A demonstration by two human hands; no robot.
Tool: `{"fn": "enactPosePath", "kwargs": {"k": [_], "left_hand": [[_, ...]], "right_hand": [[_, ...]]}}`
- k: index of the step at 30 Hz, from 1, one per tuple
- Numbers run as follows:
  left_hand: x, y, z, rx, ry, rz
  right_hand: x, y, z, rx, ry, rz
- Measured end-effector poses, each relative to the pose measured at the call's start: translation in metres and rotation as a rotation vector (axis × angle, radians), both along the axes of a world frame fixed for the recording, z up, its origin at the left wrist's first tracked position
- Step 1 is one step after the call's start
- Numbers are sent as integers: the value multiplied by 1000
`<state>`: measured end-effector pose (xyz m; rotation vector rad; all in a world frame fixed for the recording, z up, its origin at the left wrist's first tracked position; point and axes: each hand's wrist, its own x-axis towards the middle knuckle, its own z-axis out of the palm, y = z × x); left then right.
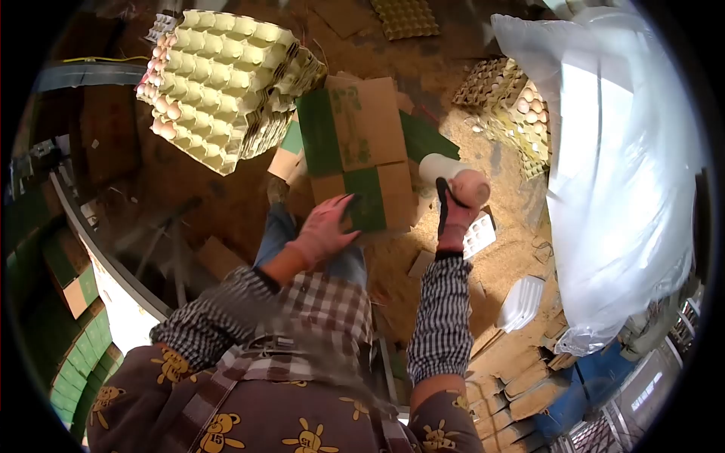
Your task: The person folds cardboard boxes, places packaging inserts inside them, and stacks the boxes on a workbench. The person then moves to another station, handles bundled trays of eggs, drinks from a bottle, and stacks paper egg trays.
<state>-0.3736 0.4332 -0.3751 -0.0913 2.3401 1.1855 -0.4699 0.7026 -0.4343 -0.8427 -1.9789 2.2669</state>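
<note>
A closed cardboard box with green bands [362, 136] stands in front of my legs. My left hand [326, 229], in a pinkish glove with dark fingertips, is at the box's near left edge with its fingers spread. To the right of the box, my right hand [456, 219] is closed on a thick pale roll [438, 167] with a pinkish-brown round end. The roll lies tilted beside the box, over a green flap [427, 138]. What the roll is made of, I cannot make out.
A tall stack of yellow egg trays [226, 83], with eggs along its left side, stands at the left. More trays with eggs [531, 109] sit at the right, next to a large plastic-wrapped bundle [619, 174]. White trays [521, 303] and flattened cardboard [521, 385] lie on the right.
</note>
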Motion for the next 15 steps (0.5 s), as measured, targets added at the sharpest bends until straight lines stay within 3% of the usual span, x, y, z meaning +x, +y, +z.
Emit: {"fn": "enactPosePath", "kwargs": {"k": [1, 3, 4, 5, 8, 9, 10, 14, 15], "left_hand": [[19, -20, -13, -28, -34, 15], [51, -52, -17, -92, -130, 54], [62, -65, -12, -126, -190, 75], [78, -78, -18, -131, -198, 70], [116, -107, -40, -156, -315, 121], [120, -110, -42, -125, -362, 176], [121, -112, -44, -95, -406, 233], [111, -112, -44, -85, -413, 228], [102, -107, -39, -81, -408, 244]], "right_hand": [[-10, -2, -29, 214, 84, -16], [-22, 2, -77, -50, -3, -96], [-23, 0, -107, 552, -137, 35], [-14, 3, -139, 570, -180, 78], [9, -9, -156, 502, -175, 99], [18, 2, -176, 359, -184, 57], [21, 3, -176, 216, -188, 16], [33, -13, -124, 228, -63, 49], [41, -3, -140, 338, -49, 89]]}}
